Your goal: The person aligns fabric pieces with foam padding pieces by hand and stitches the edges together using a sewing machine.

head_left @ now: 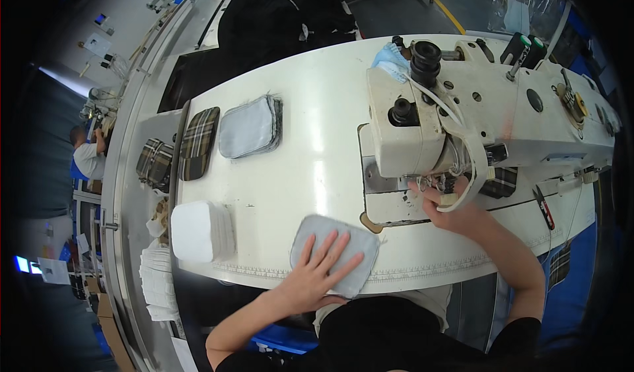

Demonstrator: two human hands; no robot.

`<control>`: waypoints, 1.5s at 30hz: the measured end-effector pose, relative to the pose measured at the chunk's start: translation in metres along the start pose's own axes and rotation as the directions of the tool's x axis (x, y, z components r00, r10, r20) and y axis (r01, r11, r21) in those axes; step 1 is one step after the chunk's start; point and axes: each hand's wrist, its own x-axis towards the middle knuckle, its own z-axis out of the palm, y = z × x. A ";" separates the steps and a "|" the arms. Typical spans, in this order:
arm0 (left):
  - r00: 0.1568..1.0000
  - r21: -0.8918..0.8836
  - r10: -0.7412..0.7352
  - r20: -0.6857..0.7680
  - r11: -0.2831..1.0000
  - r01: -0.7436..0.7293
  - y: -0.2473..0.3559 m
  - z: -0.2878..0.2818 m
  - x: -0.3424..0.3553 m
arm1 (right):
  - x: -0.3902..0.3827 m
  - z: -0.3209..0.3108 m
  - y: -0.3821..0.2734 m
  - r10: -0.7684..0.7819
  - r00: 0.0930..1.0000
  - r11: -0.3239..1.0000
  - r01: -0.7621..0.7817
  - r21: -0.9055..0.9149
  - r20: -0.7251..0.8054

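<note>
Far left, beyond the desk (pixel 317 128), another person in a light top (pixel 88 157) sits at a separate station. On a side ledge lies a small pile of plaid pieces (pixel 155 163). At the desk's left edge, a dark plaid panel (pixel 199 142) lies flat, and just beside it to the right a stack of grey padded pieces (pixel 249 127) with rounded corners. Nearer the operator, a stack of white pieces (pixel 200 231) sits at the desk's left front corner.

Centre front: the left hand (pixel 316 270) lies flat, fingers (pixel 333 248) spread wide, palm down on a single grey padded piece (pixel 360 250) that rests on the desk near its front edge; the hand presses on it and grips nothing.

Right of centre: the cream sewing machine (pixel 462 114) spans the desk to the right. The right hand (pixel 452 208) reaches under the machine head into the needle area, fingers curled close together there; what they pinch cannot be told. A plaid piece (pixel 500 182) lies under the machine arm, just right of that hand. A red-handled tool (pixel 544 208) lies farther right.
</note>
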 end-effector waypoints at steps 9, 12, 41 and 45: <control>0.022 -0.800 -0.914 -0.405 0.343 -0.493 -0.083 -0.061 -0.022 | -0.003 0.012 0.006 0.078 0.994 0.985 -0.064 0.162 -0.079; -0.057 -0.506 -0.502 -0.863 0.859 0.082 -0.160 -0.093 0.004 | 0.003 0.004 -0.003 0.110 0.994 0.978 -0.106 0.182 -0.013; 0.546 -0.190 -0.444 -0.711 0.868 0.458 -0.222 -0.032 0.071 | -0.036 -0.080 0.038 0.318 0.948 0.927 -0.303 -0.222 0.031; 0.705 -0.147 -0.310 -0.638 0.947 0.284 -0.102 -0.014 0.060 | -0.029 -0.068 0.048 0.273 0.956 0.900 -0.215 -0.380 0.105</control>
